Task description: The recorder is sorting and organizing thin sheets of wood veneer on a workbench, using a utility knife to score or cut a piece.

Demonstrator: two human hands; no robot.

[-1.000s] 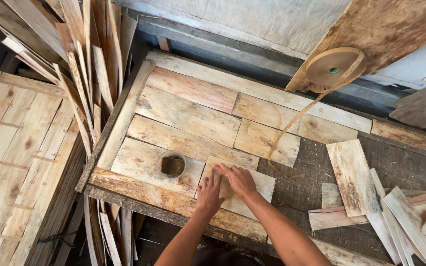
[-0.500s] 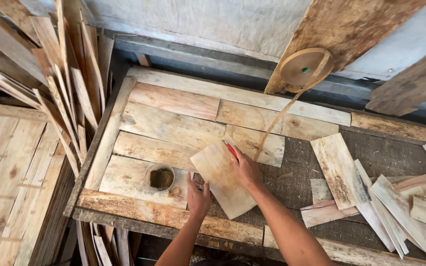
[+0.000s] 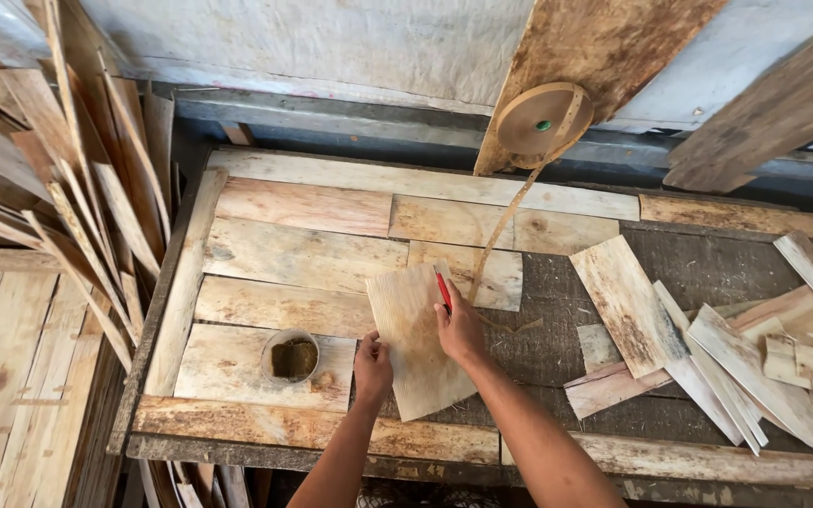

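Your left hand [image 3: 372, 362] presses flat, fingers released, on a veneer sheet [image 3: 416, 343]; your right hand [image 3: 460, 329] grips a red pencil [image 3: 443, 290] on it. Round tin [image 3: 292, 357] on worktop [image 3: 284, 254], left.

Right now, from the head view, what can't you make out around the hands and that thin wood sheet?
- Red tool: only a short length shows above the right hand; its kind and the grip on it are hidden.
- Wood sheet: the bench boards under it are covered.
- Left hand: its fingertips are not distinct.
- Small round cup: brown contents, kind unclear.
- Bench front edge: cut off by the frame bottom.
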